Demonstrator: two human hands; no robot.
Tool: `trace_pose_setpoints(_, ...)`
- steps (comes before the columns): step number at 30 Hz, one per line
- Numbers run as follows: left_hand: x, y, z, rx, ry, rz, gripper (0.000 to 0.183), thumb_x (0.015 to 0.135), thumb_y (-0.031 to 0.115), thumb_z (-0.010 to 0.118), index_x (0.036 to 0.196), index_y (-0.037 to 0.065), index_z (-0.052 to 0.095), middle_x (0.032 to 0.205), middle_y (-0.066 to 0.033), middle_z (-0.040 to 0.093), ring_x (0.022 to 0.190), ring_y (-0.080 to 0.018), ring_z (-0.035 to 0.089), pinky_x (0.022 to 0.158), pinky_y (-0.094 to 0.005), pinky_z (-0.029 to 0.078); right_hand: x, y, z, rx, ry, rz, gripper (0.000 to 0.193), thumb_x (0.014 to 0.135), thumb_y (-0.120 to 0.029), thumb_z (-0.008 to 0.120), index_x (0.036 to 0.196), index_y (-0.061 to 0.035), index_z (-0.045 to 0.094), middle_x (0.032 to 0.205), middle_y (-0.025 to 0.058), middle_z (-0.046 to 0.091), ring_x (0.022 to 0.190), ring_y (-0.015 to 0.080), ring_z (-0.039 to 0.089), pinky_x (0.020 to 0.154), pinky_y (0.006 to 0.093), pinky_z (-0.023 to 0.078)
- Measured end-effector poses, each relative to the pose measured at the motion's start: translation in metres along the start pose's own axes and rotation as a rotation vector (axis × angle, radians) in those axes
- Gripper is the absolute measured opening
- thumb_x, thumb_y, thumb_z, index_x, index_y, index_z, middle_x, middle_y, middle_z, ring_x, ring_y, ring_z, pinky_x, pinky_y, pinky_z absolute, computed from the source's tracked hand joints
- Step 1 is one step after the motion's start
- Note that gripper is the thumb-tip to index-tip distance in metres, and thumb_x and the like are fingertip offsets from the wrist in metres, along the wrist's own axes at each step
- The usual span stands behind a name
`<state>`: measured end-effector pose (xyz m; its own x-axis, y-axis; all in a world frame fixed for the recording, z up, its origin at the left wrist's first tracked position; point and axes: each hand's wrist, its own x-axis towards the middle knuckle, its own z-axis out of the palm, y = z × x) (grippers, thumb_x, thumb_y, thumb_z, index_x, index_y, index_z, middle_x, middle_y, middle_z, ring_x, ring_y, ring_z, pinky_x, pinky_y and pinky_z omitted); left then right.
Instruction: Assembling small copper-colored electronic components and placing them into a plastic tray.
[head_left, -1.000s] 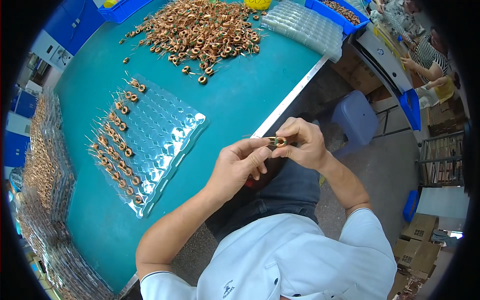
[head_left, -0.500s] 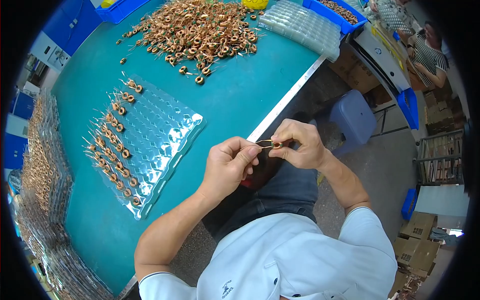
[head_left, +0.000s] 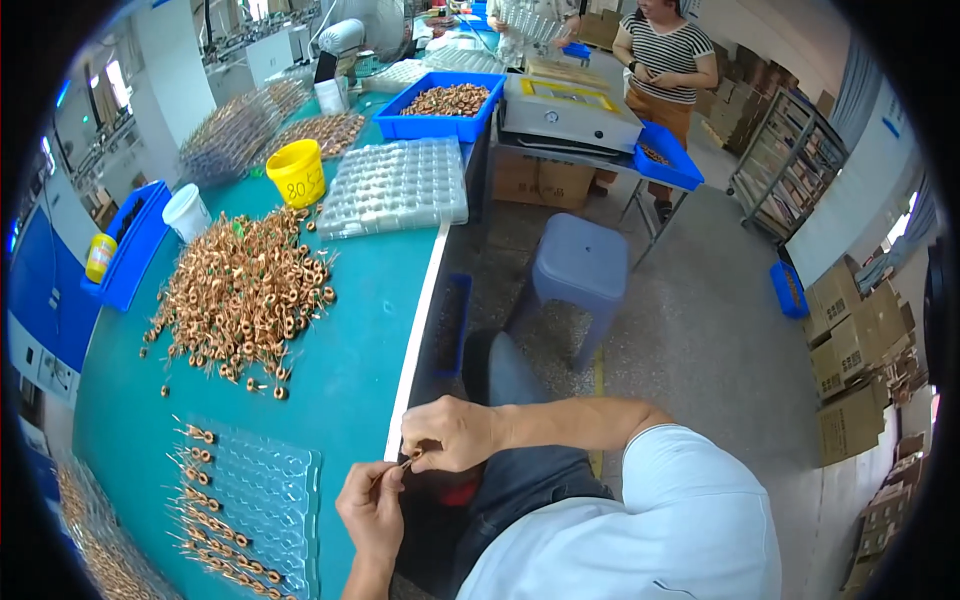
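Just off the table's metal edge, my two hands meet over a small copper-wound ring coil (head_left: pixel 417 454). My right hand (head_left: pixel 455 433) is closed on the coil in a pinch. The fingers of my left hand (head_left: pixel 371 508) are pinched together on the thin wire leads sticking out of it. Both hands partly cover the coil. On the green table to the left lies a clear plastic tray (head_left: pixel 275 480), its left side filled with rows of similar coils, leads pointing left. A big heap of ring coils (head_left: pixel 240 290) lies farther up the table.
Stacked clear trays (head_left: pixel 395 188), a yellow tub (head_left: pixel 296 173), a white cup (head_left: pixel 186 213) and a blue bin of coils (head_left: pixel 440 105) stand beyond the heap. A blue-grey stool (head_left: pixel 580 262) is on the floor to the right. A person in a striped top (head_left: pixel 668 60) stands farther back.
The view has swung up and to the right, bringing the stool and far room into fuller sight. Both hands keep their pinch on the coil and its leads.
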<state>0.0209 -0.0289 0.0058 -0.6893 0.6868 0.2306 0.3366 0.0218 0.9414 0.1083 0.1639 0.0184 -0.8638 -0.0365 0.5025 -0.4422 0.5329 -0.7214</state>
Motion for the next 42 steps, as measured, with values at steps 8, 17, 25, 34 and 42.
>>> trace_pose_setpoints(8,0.003,-0.011,-0.01,-0.015,0.007,-0.105,0.016,0.091,0.006,0.066,0.081,-0.001,0.056,0.071,-0.0049,0.056,0.061,-0.0101,0.052,0.055,-0.0243,0.042,0.003,-0.003,0.013,-0.145,0.098,-0.21,0.018,0.072,-0.005,0.076,0.078,-0.005,0.059,0.072,0.0084,0.052,0.062,0.0267,0.058,0.054,0.0365,0.046)
trace_pose_setpoints(17,0.0,0.004,-0.01,-0.453,-0.148,-0.303,0.013,0.093,0.01,0.064,0.082,0.004,0.06,0.07,-0.0009,0.059,0.054,-0.0041,0.045,0.048,-0.0201,0.034,-0.018,-0.009,0.007,-0.046,0.11,-0.069,0.021,0.073,-0.004,0.078,0.086,-0.0032,0.062,0.073,0.0095,0.058,0.061,0.0268,0.061,0.054,0.035,0.048)
trace_pose_setpoints(25,0.007,0.002,-0.009,-0.614,-0.021,-0.288,0.026,0.1,0.015,0.055,0.118,-0.005,0.059,0.089,-0.0078,0.065,0.066,-0.0093,0.057,0.058,-0.0229,0.046,-0.011,-0.008,0.002,0.022,0.158,0.267,0.022,0.08,-0.006,0.077,0.097,-0.0016,0.064,0.087,0.0064,0.065,0.068,0.0101,0.064,0.056,0.0238,0.051)
trace_pose_setpoints(34,0.0,0.001,-0.008,-0.215,0.019,0.0,0.041,0.088,0.004,0.071,0.126,0.002,0.054,0.116,-0.0088,0.059,0.09,-0.014,0.062,0.074,-0.0259,0.052,0.002,-0.013,0.015,0.46,0.238,0.658,0.019,0.097,-0.019,0.062,0.098,-0.0006,0.06,0.067,0.0043,0.06,0.051,0.008,0.056,0.042,0.0198,0.043)
trace_pose_setpoints(42,0.003,0.007,-0.007,0.14,0.084,0.308,0.034,0.077,-0.001,0.078,0.106,0.004,0.062,0.101,-0.0108,0.061,0.08,-0.0159,0.063,0.061,-0.0265,0.052,0.0,-0.014,0.021,0.429,0.201,0.674,0.022,0.097,-0.023,0.062,0.088,-0.0029,0.059,0.062,0.0032,0.059,0.045,0.0062,0.053,0.037,0.0195,0.039)
